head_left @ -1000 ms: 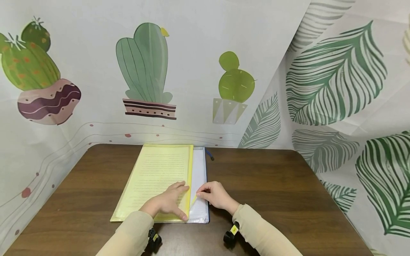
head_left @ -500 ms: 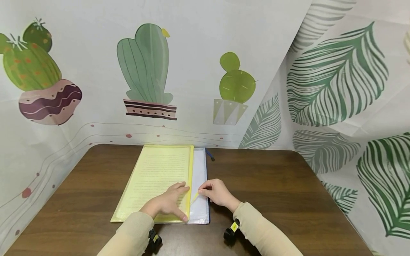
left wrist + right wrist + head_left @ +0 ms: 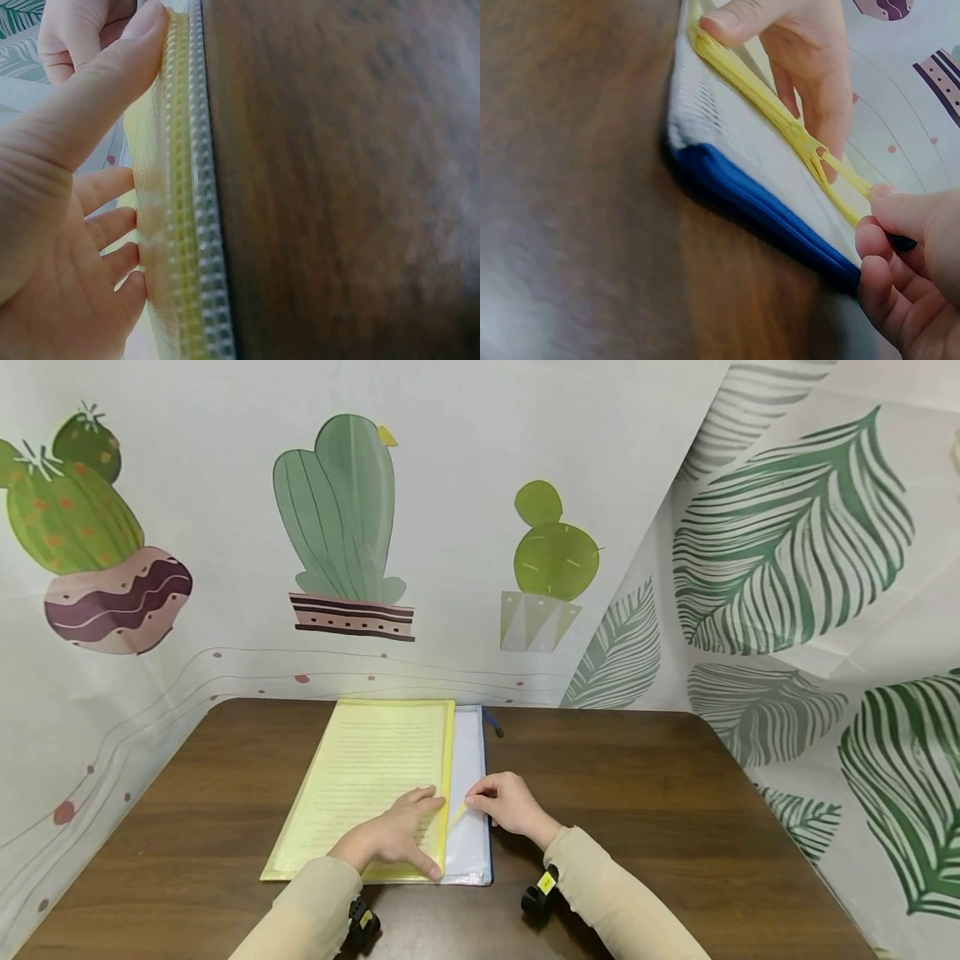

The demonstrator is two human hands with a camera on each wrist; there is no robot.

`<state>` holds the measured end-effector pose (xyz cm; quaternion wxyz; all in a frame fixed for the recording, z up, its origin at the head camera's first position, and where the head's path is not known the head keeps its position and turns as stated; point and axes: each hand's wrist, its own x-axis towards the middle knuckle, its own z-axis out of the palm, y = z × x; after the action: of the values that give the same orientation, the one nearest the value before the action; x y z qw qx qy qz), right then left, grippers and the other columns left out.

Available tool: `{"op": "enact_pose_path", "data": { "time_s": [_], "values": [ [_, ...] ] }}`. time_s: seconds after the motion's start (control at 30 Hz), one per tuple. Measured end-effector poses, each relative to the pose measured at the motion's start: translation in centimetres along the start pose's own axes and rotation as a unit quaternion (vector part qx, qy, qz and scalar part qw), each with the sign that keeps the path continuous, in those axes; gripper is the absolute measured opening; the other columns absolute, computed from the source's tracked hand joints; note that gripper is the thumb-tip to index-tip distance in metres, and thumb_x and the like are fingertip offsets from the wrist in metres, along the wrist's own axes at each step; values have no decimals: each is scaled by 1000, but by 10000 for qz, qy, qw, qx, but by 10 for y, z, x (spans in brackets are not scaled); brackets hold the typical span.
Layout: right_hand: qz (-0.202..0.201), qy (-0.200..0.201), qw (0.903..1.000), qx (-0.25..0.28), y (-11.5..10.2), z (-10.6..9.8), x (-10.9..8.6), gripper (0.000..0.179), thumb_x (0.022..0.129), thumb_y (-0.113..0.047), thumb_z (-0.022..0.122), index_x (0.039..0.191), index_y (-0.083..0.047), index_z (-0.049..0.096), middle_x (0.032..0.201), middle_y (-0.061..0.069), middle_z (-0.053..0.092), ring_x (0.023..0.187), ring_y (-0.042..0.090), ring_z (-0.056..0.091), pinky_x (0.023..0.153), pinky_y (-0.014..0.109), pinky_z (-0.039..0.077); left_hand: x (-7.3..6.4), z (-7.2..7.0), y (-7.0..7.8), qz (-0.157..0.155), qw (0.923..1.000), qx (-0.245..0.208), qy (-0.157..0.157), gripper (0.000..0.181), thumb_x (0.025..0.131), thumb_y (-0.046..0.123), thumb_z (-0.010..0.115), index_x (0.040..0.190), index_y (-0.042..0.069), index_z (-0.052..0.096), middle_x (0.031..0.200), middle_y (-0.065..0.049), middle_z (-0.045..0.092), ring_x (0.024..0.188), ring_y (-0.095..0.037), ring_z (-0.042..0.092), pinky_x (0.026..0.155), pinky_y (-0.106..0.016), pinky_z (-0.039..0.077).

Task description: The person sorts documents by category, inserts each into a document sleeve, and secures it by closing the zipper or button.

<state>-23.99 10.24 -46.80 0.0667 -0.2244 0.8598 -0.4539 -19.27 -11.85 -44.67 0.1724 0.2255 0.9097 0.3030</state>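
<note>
A yellow zip document pouch (image 3: 367, 760) with a printed sheet inside lies on top of a white mesh pouch (image 3: 468, 760) with a blue zipper edge. My left hand (image 3: 401, 837) rests on the yellow pouch with fingers spread, its thumb at the near right corner by the zipper. To the right, my right hand (image 3: 508, 802) pinches the yellow zipper pull (image 3: 846, 174) between thumb and fingers. The pull stretches from the slider (image 3: 804, 139), which sits partway along the yellow zipper (image 3: 742, 75). Behind the slider, toward the near corner, the teeth run together.
A blue cord (image 3: 491, 721) sticks out at the far right corner of the white pouch. Everything lies on a dark brown wooden table (image 3: 637, 802). A cloth (image 3: 450, 527) printed with cacti and leaves hangs behind the far edge.
My right hand has moved slightly away from me along the pouch's right edge, drawing the zipper pull with it. My left hand stays in place.
</note>
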Motion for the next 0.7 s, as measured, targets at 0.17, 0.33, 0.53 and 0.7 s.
{"op": "enact_pose_path", "data": {
  "time_s": [0.17,0.33,0.53,0.7],
  "values": [
    [62,4,10000,39,1,-1,2,8,86,-13,67,85,-8,73,68,2,64,46,10,50,41,24,48,0,0,-1,2,10000,-45,2,110,56,38,88,144,0,34,155,-21,19,142,-41,15,112,-60,21],
    [82,17,10000,-22,1,0,4,8,86,-14,68,85,-9,74,66,0,62,46,9,50,42,24,48,0,0,-1,6,10000,-20,6,110,55,38,88,144,1,34,155,-21,19,142,-41,16,111,-60,21],
    [96,86,9999,-7,2,-1,7,9,86,-15,68,85,-9,74,70,3,65,45,10,50,41,24,48,0,0,0,-8,10000,-74,-5,110,56,38,88,144,1,34,155,-20,19,142,-41,15,111,-60,20],
    [-89,146,9998,-77,5,-3,10,10,86,-16,68,85,-7,73,69,0,64,42,11,50,40,22,47,0,0,-2,14,10000,-69,1,110,56,38,88,144,1,34,155,-21,19,142,-41,15,112,-60,20]
  ]
}}
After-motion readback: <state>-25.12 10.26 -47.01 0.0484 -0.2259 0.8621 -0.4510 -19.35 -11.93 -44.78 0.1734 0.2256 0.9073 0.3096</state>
